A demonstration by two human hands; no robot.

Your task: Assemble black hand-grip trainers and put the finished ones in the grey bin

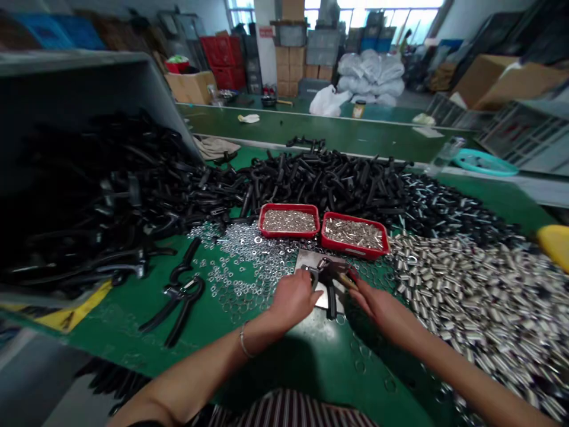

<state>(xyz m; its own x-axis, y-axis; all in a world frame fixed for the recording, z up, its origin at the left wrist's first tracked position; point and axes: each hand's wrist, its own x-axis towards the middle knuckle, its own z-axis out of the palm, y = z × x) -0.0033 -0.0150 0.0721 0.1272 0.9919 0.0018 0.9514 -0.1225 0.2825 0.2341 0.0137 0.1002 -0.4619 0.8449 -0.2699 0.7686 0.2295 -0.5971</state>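
Note:
My left hand point(291, 302) is closed around a black, curved part with a metal end, held over a small metal plate point(306, 258) on the bench. A black handle point(331, 301) sticks out toward me across the plate. In my right hand point(377, 305) is a hand tool point(345, 280) with a dark head and a yellow-brown handle; its exact kind is hard to make out. The tool's head meets the part over the plate. To the left lie black two-armed pieces point(183, 296) with curved ends. Fingers partly hide the contact point.
Two red trays point(288, 235) of small metal pins stand behind the plate. Loose washers and nuts point(235, 276) spread left. Metal cylinders point(471, 296) are heaped at right, black parts point(329, 181) behind. A grey bin point(169, 101) tips out more black parts at left.

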